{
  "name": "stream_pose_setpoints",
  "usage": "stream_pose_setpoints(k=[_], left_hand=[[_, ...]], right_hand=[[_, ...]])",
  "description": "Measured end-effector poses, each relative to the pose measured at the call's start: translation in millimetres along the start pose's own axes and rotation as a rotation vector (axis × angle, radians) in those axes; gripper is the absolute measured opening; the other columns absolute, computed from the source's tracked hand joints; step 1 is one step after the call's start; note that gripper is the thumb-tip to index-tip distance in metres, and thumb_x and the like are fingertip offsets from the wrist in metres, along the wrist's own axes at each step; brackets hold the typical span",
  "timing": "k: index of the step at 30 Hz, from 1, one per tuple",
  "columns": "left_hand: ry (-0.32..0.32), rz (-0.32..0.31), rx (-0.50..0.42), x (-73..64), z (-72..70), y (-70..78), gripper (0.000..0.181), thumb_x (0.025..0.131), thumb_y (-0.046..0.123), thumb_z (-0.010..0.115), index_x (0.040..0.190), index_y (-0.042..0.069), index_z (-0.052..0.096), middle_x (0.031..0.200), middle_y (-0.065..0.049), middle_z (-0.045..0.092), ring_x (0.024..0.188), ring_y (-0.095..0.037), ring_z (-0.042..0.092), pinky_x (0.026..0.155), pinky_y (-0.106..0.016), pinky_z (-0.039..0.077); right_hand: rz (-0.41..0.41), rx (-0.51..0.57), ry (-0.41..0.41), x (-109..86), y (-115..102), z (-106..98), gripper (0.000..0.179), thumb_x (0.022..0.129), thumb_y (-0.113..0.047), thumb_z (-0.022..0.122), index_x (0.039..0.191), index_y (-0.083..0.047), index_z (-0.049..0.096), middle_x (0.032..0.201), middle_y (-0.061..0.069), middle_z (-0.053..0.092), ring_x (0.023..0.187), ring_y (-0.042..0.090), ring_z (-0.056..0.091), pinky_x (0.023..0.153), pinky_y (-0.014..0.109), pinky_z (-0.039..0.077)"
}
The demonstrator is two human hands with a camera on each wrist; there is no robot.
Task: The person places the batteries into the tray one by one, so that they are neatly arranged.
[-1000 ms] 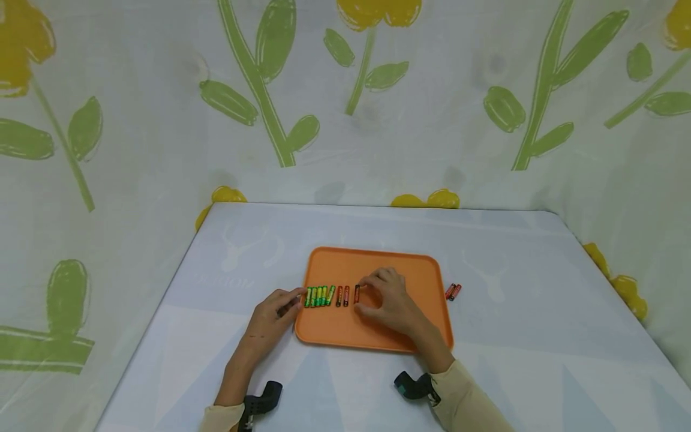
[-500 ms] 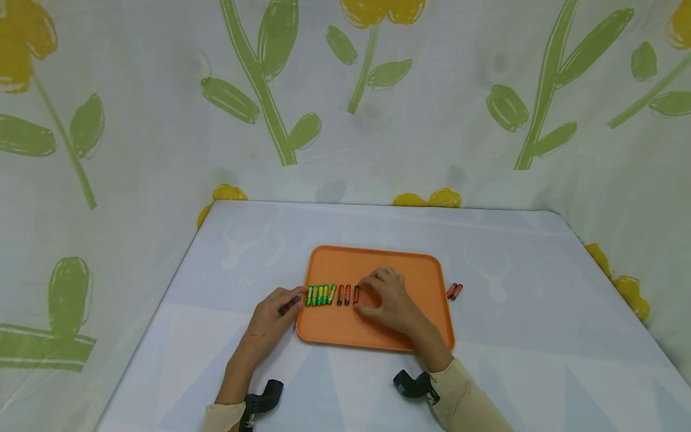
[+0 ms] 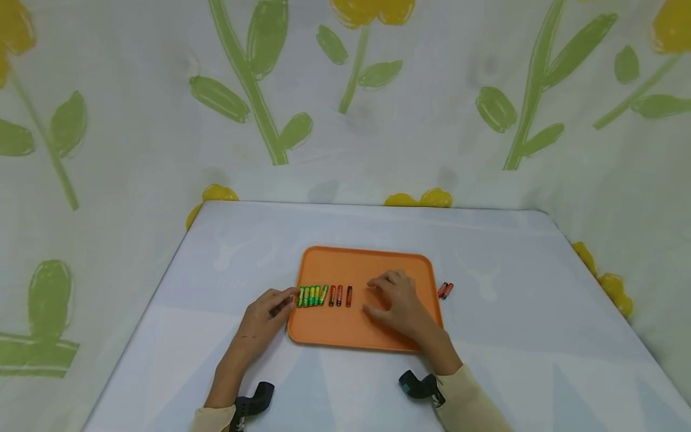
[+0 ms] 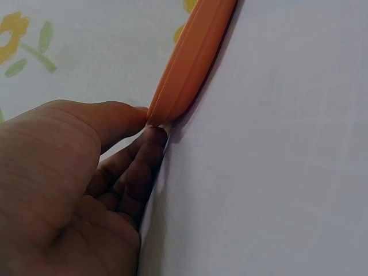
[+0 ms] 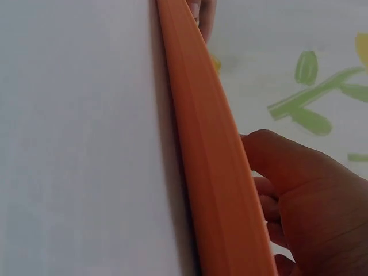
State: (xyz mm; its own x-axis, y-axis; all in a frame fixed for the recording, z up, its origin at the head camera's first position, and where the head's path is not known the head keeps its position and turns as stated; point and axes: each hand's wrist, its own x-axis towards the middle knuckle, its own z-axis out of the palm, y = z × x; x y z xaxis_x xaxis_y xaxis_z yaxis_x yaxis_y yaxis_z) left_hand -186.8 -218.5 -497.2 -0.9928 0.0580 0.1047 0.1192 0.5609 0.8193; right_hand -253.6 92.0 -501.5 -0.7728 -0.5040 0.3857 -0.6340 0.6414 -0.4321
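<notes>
An orange tray [image 3: 372, 336] lies on the table with a row of small batteries on it. Several green-and-yellow batteries [image 3: 311, 296] stand side by side at the left. Three red-and-black batteries follow, the rightmost red battery [image 3: 348, 296] slightly apart. My left hand [image 3: 261, 324] holds the tray's left edge, thumb and fingers meeting at the rim in the left wrist view. Over the right half of the tray is my right hand [image 3: 402, 309], thumb and fingers spread, nothing between them, just right of that last red battery. In the right wrist view the tray wall [image 5: 213, 149] hides the batteries.
Two more red batteries [image 3: 445, 290] lie on the white table [image 3: 513, 336] just beyond the tray's right edge. A pale curtain [image 3: 432, 138] with green and yellow plant prints surrounds the table. Each wrist wears a black camera mount [image 3: 418, 385].
My right hand has let go of the rightmost red battery, its fingers spreading and drawing off to the right. That battery now lies on the tray. The left hand stays at the tray's edge.
</notes>
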Motion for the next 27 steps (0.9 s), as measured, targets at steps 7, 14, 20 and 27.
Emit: stream_pose_setpoints(k=[7,14,20,27], left_hand=[[0.016,0.004,0.010,-1.0,-1.6,-2.0,0.036,0.098,0.013,0.066,0.135,0.013,0.065,0.098,0.002,0.059,0.084,-0.013,0.052,0.073,-0.025,0.046],[0.004,-0.010,-0.004,-1.2,1.0,-1.9,0.037,0.099,0.015,0.065,0.136,0.014,0.065,0.098,0.002,0.058,0.084,-0.014,0.051,0.072,-0.025,0.046],[0.010,-0.010,0.020,-1.0,3.5,-1.0,0.036,0.100,0.014,0.064,0.136,0.015,0.065,0.098,0.002,0.059,0.084,-0.014,0.052,0.072,-0.025,0.046],[0.012,0.000,0.031,0.7,3.1,-1.5,0.036,0.100,0.014,0.064,0.137,0.015,0.064,0.099,0.002,0.058,0.085,-0.014,0.051,0.073,-0.026,0.046]], right_hand=[[0.038,0.008,0.044,-12.7,12.4,-10.7,0.041,0.079,-0.028,0.087,0.110,-0.007,0.071,0.106,0.004,0.058,0.103,0.025,0.047,0.087,0.046,0.038],[0.021,0.017,0.131,-24.3,28.9,-22.7,0.040,0.077,-0.021,0.087,0.108,-0.002,0.070,0.103,0.008,0.059,0.100,0.027,0.049,0.083,0.048,0.031],[0.059,-0.011,0.193,-34.4,44.6,-31.0,0.042,0.074,-0.018,0.089,0.108,-0.002,0.070,0.106,0.008,0.059,0.100,0.031,0.047,0.081,0.049,0.029],[0.123,-0.031,0.208,-42.0,54.6,-41.6,0.042,0.075,-0.017,0.089,0.109,-0.003,0.069,0.100,0.008,0.058,0.100,0.031,0.046,0.082,0.050,0.028]])
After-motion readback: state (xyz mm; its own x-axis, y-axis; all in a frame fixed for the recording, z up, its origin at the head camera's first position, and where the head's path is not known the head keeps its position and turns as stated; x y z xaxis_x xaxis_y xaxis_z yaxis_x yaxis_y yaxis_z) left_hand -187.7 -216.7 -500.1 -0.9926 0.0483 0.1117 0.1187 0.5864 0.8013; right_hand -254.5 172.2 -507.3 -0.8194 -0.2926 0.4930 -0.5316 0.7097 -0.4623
